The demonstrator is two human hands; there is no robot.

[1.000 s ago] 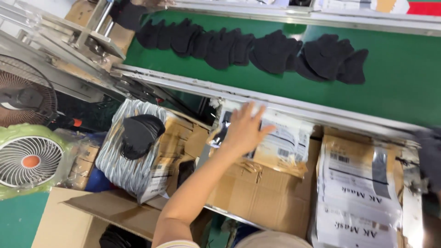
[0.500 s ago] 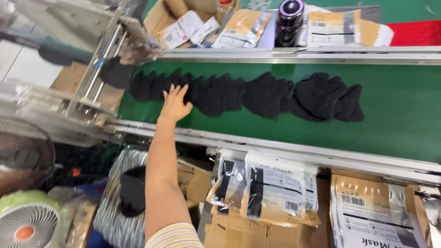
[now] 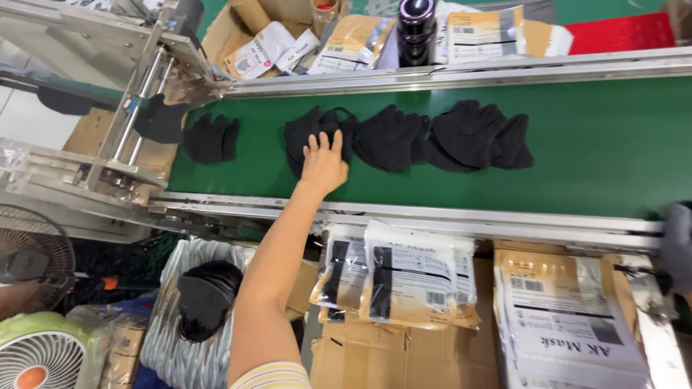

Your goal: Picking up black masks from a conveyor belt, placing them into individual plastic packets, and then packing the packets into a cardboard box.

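Your left hand (image 3: 324,164) lies open-fingered on a black mask (image 3: 306,137) on the green conveyor belt (image 3: 591,151), above tan-and-white flat packets (image 3: 404,277) stacked on cardboard boxes; your right hand is out of sight.

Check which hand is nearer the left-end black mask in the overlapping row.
Left. The left hand lies flat, fingers spread, on the left-end black mask on the green belt. The right hand is not in view.
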